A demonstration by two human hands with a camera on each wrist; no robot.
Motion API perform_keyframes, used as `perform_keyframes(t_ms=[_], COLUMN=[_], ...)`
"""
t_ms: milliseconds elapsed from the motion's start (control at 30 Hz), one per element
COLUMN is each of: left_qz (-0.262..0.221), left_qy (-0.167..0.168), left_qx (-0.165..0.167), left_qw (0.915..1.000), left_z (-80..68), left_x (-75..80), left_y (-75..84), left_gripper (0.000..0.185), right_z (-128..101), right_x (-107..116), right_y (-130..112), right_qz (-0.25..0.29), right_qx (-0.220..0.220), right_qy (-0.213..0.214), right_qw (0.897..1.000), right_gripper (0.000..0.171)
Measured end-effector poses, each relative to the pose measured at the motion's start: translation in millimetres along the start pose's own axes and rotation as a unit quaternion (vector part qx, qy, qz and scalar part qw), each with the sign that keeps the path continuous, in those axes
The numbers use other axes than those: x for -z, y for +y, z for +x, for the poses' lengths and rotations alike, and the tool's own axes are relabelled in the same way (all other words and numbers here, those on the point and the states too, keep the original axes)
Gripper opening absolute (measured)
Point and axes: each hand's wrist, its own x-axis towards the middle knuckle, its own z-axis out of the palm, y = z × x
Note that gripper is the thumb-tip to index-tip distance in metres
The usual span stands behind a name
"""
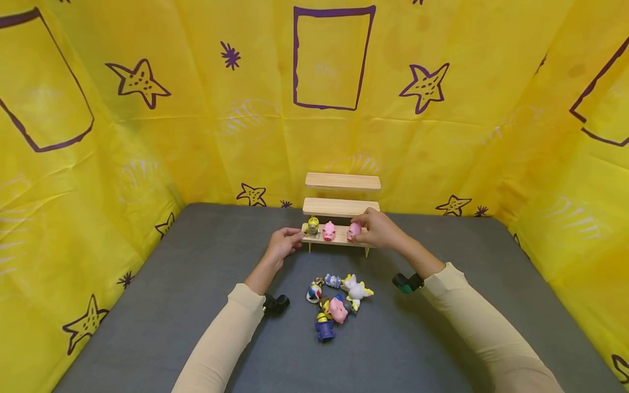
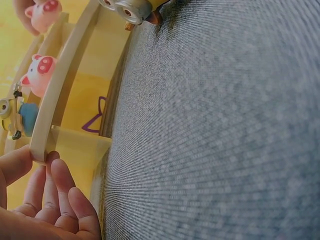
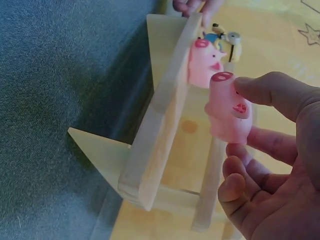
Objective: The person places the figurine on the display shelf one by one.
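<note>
Head view: yellow backdrop (image 1: 196, 136) printed with purple stars and rectangles; grey bench (image 1: 442, 327); one three-tier wooden shelf (image 1: 340, 210). Lowest tier carries three figures: a yellow goggled figure (image 1: 313, 225), a pink pig (image 1: 329, 231), and a second pink pig (image 1: 354, 231) at the right end. Left hand (image 1: 284, 244) pinches the lowest board's left end between thumb and fingers. Right hand (image 1: 380, 229) pinches the second pig. A loose heap of toys (image 1: 336, 303) lies on the bench in front of the shelf. Right wrist view alone shows thumb and fingers closed on that pig's sides (image 3: 229, 107). No legible writing.
</note>
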Motion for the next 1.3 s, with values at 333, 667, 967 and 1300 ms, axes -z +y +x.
perform_keyframes(t_ms=[333, 667, 967, 1300], left_qz=[-0.001, 0.007, 0.007, 0.005], left_qy=[-0.002, 0.001, -0.001, 0.002], left_qx=[0.004, 0.008, 0.002, 0.009], left_qw=[1.0, 0.9999, 1.0, 0.9999], left_z=[-0.2, -0.3, 0.2, 1.8], left_x=[0.0, -0.1, -0.4, -1.2], left_y=[1.2, 1.4, 3.2, 1.4], left_gripper=[0.027, 0.027, 0.027, 0.028], right_z=[10.9, 14.9, 13.1, -6.0], right_x=[-14.8, -25.6, -25.6, -18.8], right_y=[0.4, 3.4, 0.4, -5.9], right_qz=[-0.033, -0.036, -0.015, -0.002], right_qx=[-0.007, 0.012, 0.014, 0.001], right_qy=[-0.006, 0.019, 0.036, 0.036], right_qw=[0.999, 0.999, 0.999, 0.999], right_gripper=[0.04, 0.035, 0.025, 0.029])
